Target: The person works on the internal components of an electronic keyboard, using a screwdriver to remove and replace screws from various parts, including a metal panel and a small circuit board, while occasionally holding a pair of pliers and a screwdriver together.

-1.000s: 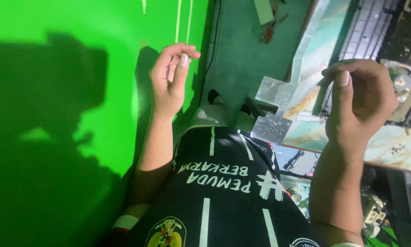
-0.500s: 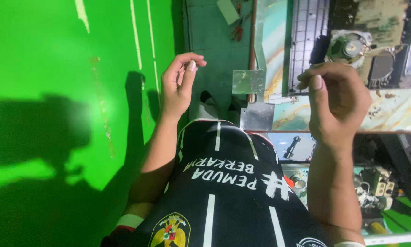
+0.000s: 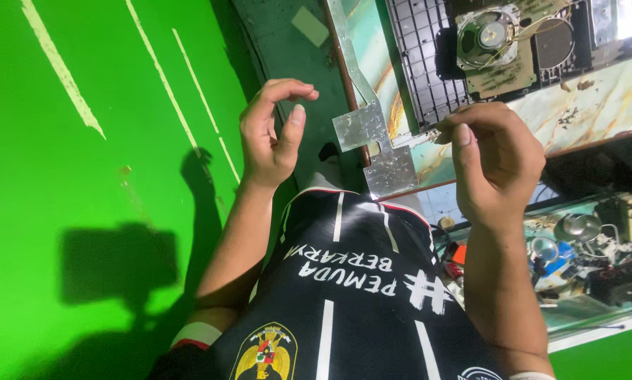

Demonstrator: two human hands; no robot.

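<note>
The right hand (image 3: 495, 165) is curled shut, thumb pressed to forefinger at its upper left; whether something tiny sits in that pinch cannot be told. The left hand (image 3: 272, 134) is half open and empty, fingers arched over the thumb, apart from everything.

Just left of the right pinch, a bent metal bracket (image 3: 372, 151) lies at the worktop's corner, its strip running up the edge. Beyond the knuckles sits a black plastic grille panel (image 3: 418, 63) with a round loudspeaker (image 3: 486, 35) and a brown circuit board (image 3: 516, 70) lying in it.

A judgement: fine work here goes best with the pinch held close over the marbled worktop (image 3: 590, 112), so a dropped part lands there, not on the dark floor (image 3: 295, 63) below. Under the right wrist, a cluttered glass shelf (image 3: 583, 246) of parts could snag the forearm.
</note>
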